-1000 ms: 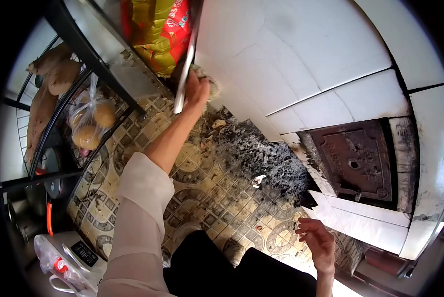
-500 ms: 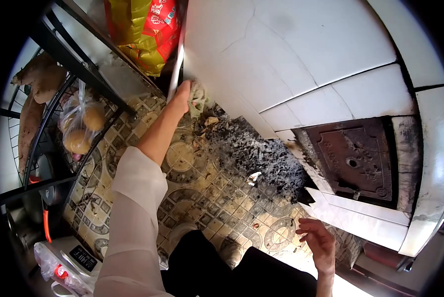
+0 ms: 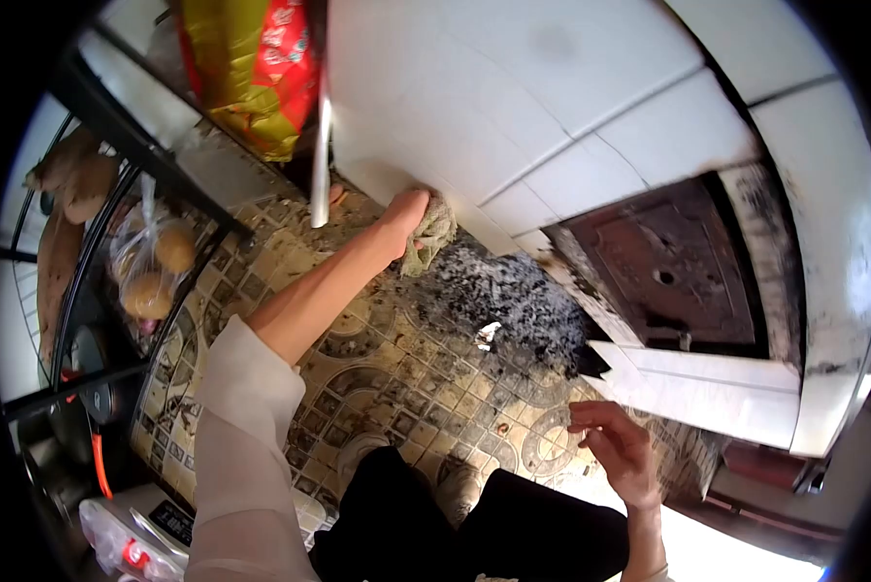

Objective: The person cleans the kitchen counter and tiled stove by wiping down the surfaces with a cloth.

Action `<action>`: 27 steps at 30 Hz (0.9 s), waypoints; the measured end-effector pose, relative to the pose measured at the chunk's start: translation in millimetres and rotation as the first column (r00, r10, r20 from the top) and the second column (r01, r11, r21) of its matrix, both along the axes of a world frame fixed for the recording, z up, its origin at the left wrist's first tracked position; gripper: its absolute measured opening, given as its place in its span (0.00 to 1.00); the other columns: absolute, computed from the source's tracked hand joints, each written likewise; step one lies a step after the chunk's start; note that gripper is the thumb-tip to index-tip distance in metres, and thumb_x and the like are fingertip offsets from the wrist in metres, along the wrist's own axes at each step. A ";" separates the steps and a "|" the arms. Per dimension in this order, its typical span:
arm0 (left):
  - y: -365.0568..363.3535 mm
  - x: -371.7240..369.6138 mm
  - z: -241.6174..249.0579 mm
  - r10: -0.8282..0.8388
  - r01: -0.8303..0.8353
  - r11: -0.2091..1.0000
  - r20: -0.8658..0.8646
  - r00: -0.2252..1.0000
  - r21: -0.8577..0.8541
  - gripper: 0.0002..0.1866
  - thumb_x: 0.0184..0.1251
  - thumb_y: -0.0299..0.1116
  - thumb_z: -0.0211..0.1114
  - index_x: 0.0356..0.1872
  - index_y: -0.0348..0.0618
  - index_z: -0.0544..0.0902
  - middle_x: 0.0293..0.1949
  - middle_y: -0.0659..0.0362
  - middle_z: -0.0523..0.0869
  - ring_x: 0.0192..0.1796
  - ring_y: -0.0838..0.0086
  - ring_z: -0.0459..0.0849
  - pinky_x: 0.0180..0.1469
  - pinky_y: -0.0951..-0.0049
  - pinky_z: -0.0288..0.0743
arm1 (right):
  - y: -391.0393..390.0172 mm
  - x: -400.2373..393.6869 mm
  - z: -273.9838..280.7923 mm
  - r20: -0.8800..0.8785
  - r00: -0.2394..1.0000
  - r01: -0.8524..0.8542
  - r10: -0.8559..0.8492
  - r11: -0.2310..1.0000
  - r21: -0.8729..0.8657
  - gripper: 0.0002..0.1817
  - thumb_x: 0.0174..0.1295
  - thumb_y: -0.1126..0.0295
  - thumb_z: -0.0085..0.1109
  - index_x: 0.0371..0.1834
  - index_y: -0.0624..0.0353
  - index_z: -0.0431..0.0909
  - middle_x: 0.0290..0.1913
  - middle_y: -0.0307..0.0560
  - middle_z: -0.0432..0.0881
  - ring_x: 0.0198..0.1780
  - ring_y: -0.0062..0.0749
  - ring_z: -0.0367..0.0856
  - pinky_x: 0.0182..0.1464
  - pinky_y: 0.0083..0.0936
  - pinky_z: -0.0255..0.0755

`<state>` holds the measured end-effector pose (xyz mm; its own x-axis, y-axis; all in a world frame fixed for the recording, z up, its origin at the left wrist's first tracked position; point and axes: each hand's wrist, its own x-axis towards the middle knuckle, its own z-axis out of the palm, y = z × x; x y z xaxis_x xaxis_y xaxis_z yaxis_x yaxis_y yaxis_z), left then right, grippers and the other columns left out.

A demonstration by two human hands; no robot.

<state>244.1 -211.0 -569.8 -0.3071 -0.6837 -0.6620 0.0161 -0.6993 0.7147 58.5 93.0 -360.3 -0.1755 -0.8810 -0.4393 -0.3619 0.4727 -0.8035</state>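
Stretched forward, my left hand [image 3: 405, 222] is closed on a crumpled grey-green cloth [image 3: 433, 233] at the lower edge of the white tiled stove wall [image 3: 435, 107]. Just beyond the cloth lies a heap of grey and black ash [image 3: 513, 299] on the patterned floor [image 3: 358, 388]. A small white scrap [image 3: 488, 336] rests at the ash's near edge. My right hand [image 3: 618, 451] hangs in the air at the lower right, fingers apart and bent, holding nothing. The rusty stove door [image 3: 663, 267] is shut, above and right of the ash.
A black rack [image 3: 154, 364] on the left holds large roots [image 3: 62, 233] and a clear bag of round produce [image 3: 149, 262]. A red and gold bag [image 3: 251, 78] and a white pole [image 3: 321, 165] stand at the upper left. A scale [image 3: 154, 519] sits lower left.
My left hand has moved right and nearer along the wall base with the cloth, away from the white pole to the ash's edge. My right hand has barely moved. The view has shifted slightly.
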 end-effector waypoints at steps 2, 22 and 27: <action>13.1 -12.4 9.9 -0.071 0.074 0.997 -0.098 0.993 0.027 0.19 0.76 0.42 0.40 0.29 0.48 0.76 0.17 0.65 0.74 0.13 0.80 0.68 0.12 0.76 0.56 | 4.4 -0.5 1.1 -0.003 0.999 -0.036 0.036 0.999 -0.035 0.12 0.64 0.82 0.52 0.48 0.63 0.80 0.55 0.48 0.79 0.48 0.29 0.82 0.46 0.21 0.76; 205.7 -56.7 97.4 -0.625 0.796 0.366 0.506 0.594 -0.482 0.18 0.61 0.39 0.67 0.45 0.39 0.75 0.38 0.53 0.83 0.33 0.71 0.81 0.31 0.66 0.77 | 83.4 -27.0 -93.7 0.007 0.998 0.067 -0.067 0.986 -0.151 0.35 0.62 0.60 0.65 0.70 0.58 0.61 0.65 0.59 0.69 0.59 0.42 0.77 0.48 0.33 0.83; 273.6 -96.9 115.2 -0.771 0.753 0.593 0.070 0.633 -0.285 0.25 0.74 0.49 0.54 0.62 0.42 0.68 0.52 0.59 0.75 0.50 0.77 0.75 0.42 0.77 0.71 | 95.3 -10.1 -116.9 0.104 0.963 0.269 -0.249 0.866 -0.422 0.58 0.51 0.59 0.76 0.77 0.55 0.41 0.70 0.61 0.60 0.71 0.50 0.61 0.69 0.38 0.63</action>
